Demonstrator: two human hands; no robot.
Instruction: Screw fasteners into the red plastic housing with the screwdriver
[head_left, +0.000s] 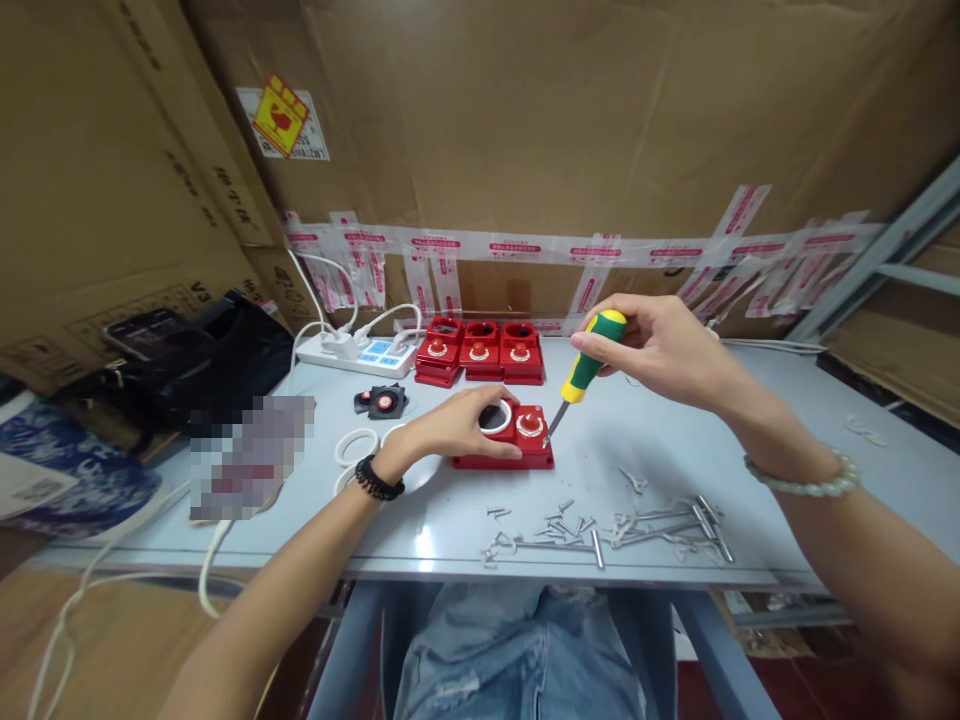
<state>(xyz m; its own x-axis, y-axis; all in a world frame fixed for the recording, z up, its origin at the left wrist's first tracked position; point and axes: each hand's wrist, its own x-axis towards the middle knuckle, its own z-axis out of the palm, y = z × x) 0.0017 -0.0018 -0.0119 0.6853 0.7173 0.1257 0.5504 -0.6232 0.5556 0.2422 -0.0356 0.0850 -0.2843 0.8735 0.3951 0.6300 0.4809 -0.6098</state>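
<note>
A red plastic box (pixel 502 462) with a white-ringed round opening and a red domed knob (pixel 530 421) sits on the table in front of me. My left hand (pixel 461 425) grips its left part, thumb along the front and fingers over the top. Between the fingers of my right hand (pixel 649 345) is a green and yellow screwdriver (pixel 585 355), tilted, its handle up. The screwdriver's tip meets the box's right edge beside the knob, at what looks like a screw. Several loose screws (pixel 559 525) lie nearer to me.
Several metal T-shaped rods (pixel 600 549) lie near the front edge. Similar red boxes (pixel 480 352) stand in a row at the back, beside a white power strip (pixel 360 352). White rings (pixel 356 446) and small black parts (pixel 386 401) lie left of my left hand. Cardboard (pixel 525 120) rises behind.
</note>
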